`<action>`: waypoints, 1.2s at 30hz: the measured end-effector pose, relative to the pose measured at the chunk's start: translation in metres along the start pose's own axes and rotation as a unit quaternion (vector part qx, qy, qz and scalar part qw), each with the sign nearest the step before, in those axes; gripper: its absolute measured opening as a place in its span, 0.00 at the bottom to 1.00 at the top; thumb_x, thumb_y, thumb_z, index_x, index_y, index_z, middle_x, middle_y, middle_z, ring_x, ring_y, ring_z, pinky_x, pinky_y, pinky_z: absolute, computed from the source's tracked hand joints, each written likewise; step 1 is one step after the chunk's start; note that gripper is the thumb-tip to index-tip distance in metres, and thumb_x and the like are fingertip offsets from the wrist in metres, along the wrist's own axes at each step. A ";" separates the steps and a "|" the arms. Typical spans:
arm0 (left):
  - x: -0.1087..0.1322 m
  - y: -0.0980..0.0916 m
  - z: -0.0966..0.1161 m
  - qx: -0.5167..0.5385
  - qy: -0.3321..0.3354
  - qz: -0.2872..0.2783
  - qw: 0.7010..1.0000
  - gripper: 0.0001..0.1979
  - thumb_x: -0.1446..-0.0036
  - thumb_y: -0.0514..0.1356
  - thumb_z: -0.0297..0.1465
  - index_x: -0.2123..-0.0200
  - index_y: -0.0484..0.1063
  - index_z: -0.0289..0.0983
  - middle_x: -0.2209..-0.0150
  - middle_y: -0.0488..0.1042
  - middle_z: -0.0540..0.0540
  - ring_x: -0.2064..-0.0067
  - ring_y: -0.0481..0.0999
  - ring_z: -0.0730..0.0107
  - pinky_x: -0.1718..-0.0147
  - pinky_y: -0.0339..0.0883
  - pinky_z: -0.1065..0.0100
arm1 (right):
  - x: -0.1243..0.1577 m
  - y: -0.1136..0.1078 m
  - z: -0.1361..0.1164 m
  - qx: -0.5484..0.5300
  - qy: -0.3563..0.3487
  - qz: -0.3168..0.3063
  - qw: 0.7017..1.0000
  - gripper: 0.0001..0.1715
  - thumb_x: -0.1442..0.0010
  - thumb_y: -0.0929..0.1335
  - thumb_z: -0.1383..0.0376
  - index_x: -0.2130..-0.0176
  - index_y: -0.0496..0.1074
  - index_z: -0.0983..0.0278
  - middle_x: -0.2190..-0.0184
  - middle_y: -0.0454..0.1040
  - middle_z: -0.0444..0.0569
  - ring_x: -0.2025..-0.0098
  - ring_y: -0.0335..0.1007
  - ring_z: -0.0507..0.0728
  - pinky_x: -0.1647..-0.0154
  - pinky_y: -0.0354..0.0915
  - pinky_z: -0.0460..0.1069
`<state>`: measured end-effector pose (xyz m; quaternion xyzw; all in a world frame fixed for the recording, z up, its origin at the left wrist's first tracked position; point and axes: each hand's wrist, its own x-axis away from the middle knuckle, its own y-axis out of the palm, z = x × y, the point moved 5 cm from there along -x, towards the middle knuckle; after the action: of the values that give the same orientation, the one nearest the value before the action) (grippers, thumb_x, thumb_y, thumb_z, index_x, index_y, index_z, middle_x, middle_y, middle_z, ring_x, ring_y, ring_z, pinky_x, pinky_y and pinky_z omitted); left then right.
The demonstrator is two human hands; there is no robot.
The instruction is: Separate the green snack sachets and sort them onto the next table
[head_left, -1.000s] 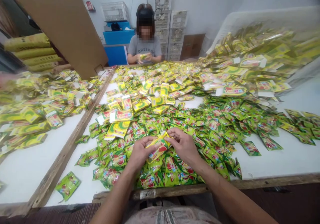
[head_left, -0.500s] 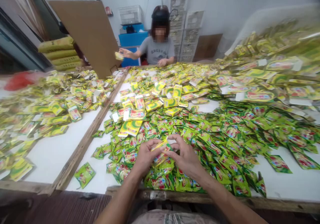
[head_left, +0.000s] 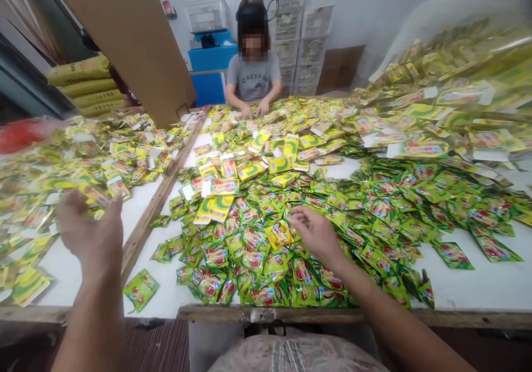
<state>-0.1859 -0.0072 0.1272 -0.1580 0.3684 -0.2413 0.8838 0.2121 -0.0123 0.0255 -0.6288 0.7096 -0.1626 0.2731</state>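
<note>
My left hand [head_left: 89, 233] is lifted over the left table, fingers spread and nothing in it, near the wooden divider rail [head_left: 143, 228]. My right hand [head_left: 316, 232] rests low on the heap of small green sachets [head_left: 374, 211], its fingers loosely stretched onto them with nothing gripped. A yellow sachet [head_left: 279, 233] lies on the heap just left of that hand. Larger yellow packs [head_left: 214, 208] are scattered behind the heap. More yellow packs [head_left: 83, 161] cover the left table.
A person in a grey shirt [head_left: 253, 78] sits across the table with both hands on packs. A cardboard sheet [head_left: 133, 45] leans at the back left beside stacked yellow sacks [head_left: 81, 81]. A tilted white bin [head_left: 436, 23] spills packs at right. One green sachet [head_left: 140, 288] lies alone near the front edge.
My hands were together on a yellow pack; now they are apart. The left hand swung out over the left table, empty. The right hand stayed on the green heap.
</note>
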 end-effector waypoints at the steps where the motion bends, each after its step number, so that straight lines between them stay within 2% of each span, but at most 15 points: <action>1: 0.005 0.003 0.006 -0.009 0.012 0.010 1.000 0.32 0.56 0.63 0.43 0.49 0.62 0.34 0.54 0.72 0.45 0.57 0.70 0.61 0.60 0.65 0.59 | 0.001 0.006 -0.001 0.054 -0.029 -0.015 0.998 0.15 0.45 0.67 0.60 0.58 0.69 0.64 0.68 0.74 0.50 0.64 0.68 0.59 0.61 0.61 0.53; 2: 0.017 0.012 0.014 -0.001 0.019 -0.033 0.999 0.28 0.55 0.63 0.42 0.52 0.65 0.35 0.57 0.73 0.46 0.60 0.72 0.64 0.62 0.65 0.61 | 0.002 0.012 -0.003 0.108 -0.058 -0.029 0.992 0.17 0.46 0.68 0.61 0.56 0.69 0.64 0.66 0.74 0.51 0.61 0.67 0.61 0.60 0.60 0.54; 3: 0.035 0.027 0.023 0.019 0.020 -0.114 0.993 0.22 0.52 0.61 0.41 0.56 0.68 0.36 0.61 0.74 0.47 0.64 0.72 0.67 0.65 0.66 0.64 | 0.004 0.019 -0.005 0.155 -0.081 -0.043 0.984 0.19 0.47 0.69 0.63 0.55 0.69 0.64 0.64 0.74 0.52 0.59 0.65 0.62 0.59 0.58 0.54; 5: 0.085 0.059 0.046 0.038 0.041 -0.303 0.951 0.15 0.48 0.57 0.41 0.63 0.71 0.36 0.67 0.74 0.47 0.68 0.72 0.68 0.67 0.66 0.66 | 0.008 0.029 -0.008 0.216 -0.115 -0.068 0.967 0.17 0.47 0.69 0.65 0.55 0.70 0.62 0.63 0.73 0.52 0.58 0.63 0.63 0.59 0.56 0.54; 7: 0.131 0.082 0.065 0.004 0.088 -0.397 0.914 0.13 0.46 0.56 0.40 0.66 0.72 0.37 0.70 0.74 0.46 0.68 0.72 0.66 0.67 0.65 0.65 | 0.010 0.032 -0.009 0.235 -0.143 -0.086 0.957 0.08 0.47 0.69 0.67 0.63 0.71 0.63 0.66 0.72 0.51 0.60 0.63 0.61 0.62 0.56 0.52; 9: 0.164 0.097 0.078 -0.069 0.160 -0.440 0.881 0.12 0.48 0.57 0.40 0.67 0.71 0.36 0.68 0.73 0.44 0.64 0.71 0.61 0.65 0.63 0.64 | 0.013 0.028 -0.007 0.231 -0.153 -0.093 0.956 0.02 0.46 0.68 0.67 0.70 0.69 0.64 0.69 0.70 0.50 0.63 0.63 0.59 0.65 0.56 0.50; 11: 0.183 0.107 0.082 -0.133 0.219 -0.455 0.853 0.10 0.50 0.60 0.37 0.68 0.71 0.36 0.66 0.72 0.42 0.60 0.69 0.57 0.63 0.61 0.62 | 0.015 0.020 0.000 0.211 -0.133 -0.097 0.963 0.06 0.45 0.66 0.66 0.73 0.66 0.63 0.73 0.68 0.49 0.69 0.62 0.57 0.69 0.56 0.48; 14: 0.191 0.110 0.078 -0.141 0.232 -0.460 0.845 0.05 0.51 0.60 0.31 0.70 0.68 0.36 0.66 0.71 0.42 0.60 0.69 0.58 0.63 0.60 0.63 | 0.018 0.008 0.011 0.138 -0.074 -0.085 0.984 0.04 0.45 0.66 0.65 0.68 0.67 0.64 0.71 0.70 0.47 0.70 0.64 0.56 0.70 0.57 0.48; 18: 0.186 0.109 0.066 -0.068 0.129 -0.476 0.867 0.06 0.48 0.56 0.27 0.64 0.66 0.37 0.73 0.71 0.48 0.70 0.70 0.65 0.70 0.57 0.67 | 0.021 0.008 0.014 -0.023 0.009 -0.080 0.997 0.11 0.47 0.66 0.58 0.68 0.67 0.64 0.71 0.71 0.47 0.68 0.66 0.56 0.67 0.60 0.49; 22: 0.180 0.104 0.062 -0.012 0.058 -0.444 0.894 0.11 0.45 0.53 0.30 0.57 0.66 0.36 0.74 0.72 0.48 0.71 0.70 0.65 0.70 0.58 0.67 | 0.021 0.025 0.011 -0.223 0.135 -0.107 0.959 0.19 0.51 0.67 0.50 0.72 0.64 0.64 0.78 0.66 0.42 0.75 0.63 0.53 0.75 0.60 0.47; 25: 0.182 0.098 0.065 -0.062 0.116 -0.402 0.906 0.09 0.46 0.56 0.35 0.65 0.69 0.36 0.69 0.70 0.44 0.65 0.69 0.60 0.67 0.59 0.64 | 0.022 0.035 0.009 -0.270 0.151 -0.097 0.946 0.21 0.52 0.68 0.50 0.74 0.63 0.64 0.79 0.65 0.41 0.76 0.61 0.51 0.76 0.59 0.46; 27: 0.188 0.096 0.068 -0.085 0.175 -0.405 0.893 0.08 0.50 0.60 0.36 0.72 0.67 0.37 0.68 0.68 0.43 0.63 0.67 0.58 0.65 0.59 0.63 | 0.023 0.037 0.011 -0.250 0.139 -0.072 0.956 0.21 0.53 0.68 0.50 0.77 0.60 0.64 0.82 0.61 0.39 0.78 0.57 0.50 0.78 0.55 0.45; 29: 0.193 0.096 0.066 -0.070 0.177 -0.421 0.887 0.09 0.51 0.60 0.34 0.77 0.64 0.38 0.72 0.67 0.46 0.65 0.67 0.61 0.66 0.58 0.64 | 0.025 0.037 0.013 -0.241 0.130 -0.048 0.961 0.22 0.54 0.69 0.50 0.79 0.58 0.63 0.84 0.58 0.38 0.79 0.55 0.49 0.78 0.54 0.44; 33: 0.194 0.099 0.058 0.068 0.012 -0.436 0.897 0.12 0.49 0.58 0.37 0.78 0.60 0.39 0.81 0.61 0.54 0.77 0.62 0.72 0.76 0.53 0.70 | 0.029 0.040 0.012 -0.305 0.155 -0.048 0.938 0.22 0.55 0.70 0.49 0.73 0.64 0.64 0.79 0.65 0.41 0.76 0.61 0.51 0.78 0.58 0.45; 36: 0.198 0.102 0.064 0.253 -0.110 -0.435 0.857 0.15 0.51 0.60 0.39 0.78 0.58 0.38 0.82 0.57 0.56 0.79 0.58 0.77 0.78 0.50 0.73 | 0.027 0.045 0.004 -0.344 0.167 -0.061 0.922 0.23 0.54 0.70 0.49 0.69 0.65 0.65 0.76 0.69 0.44 0.74 0.65 0.52 0.77 0.60 0.45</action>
<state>0.0133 -0.0237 0.0098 -0.0992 0.0890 -0.6674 0.7327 0.1768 -0.0310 -0.0089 -0.6901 0.7171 -0.0275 -0.0935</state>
